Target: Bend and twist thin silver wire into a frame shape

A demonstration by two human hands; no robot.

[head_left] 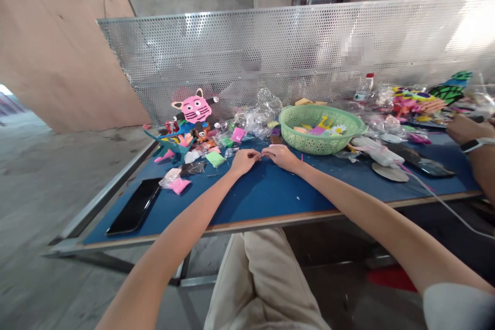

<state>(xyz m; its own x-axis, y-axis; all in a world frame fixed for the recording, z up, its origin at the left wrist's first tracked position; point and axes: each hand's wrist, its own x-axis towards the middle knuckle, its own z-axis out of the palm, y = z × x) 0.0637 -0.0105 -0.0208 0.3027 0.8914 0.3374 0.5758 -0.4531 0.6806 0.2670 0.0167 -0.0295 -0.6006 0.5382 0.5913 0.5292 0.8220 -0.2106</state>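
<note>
Both my arms reach out over a blue table top (270, 191). My left hand (243, 161) and my right hand (281, 157) meet fingertip to fingertip above the table, each with fingers pinched closed on something tiny that I cannot make out. A thin pink strand (302, 157) shows beside my right hand. A green plastic basket (301, 140) with foam pieces stands just behind my right hand. Small bags of coloured clay (215, 158) lie left of my left hand.
A black phone (134, 207) lies at the table's front left. A pink cat craft figure (197, 109) stands at the back left. A white glue gun (378, 151) with a cable lies right of the basket. Another person's arm with a watch (477, 145) is at the far right. A perforated metal screen (309, 46) backs the table.
</note>
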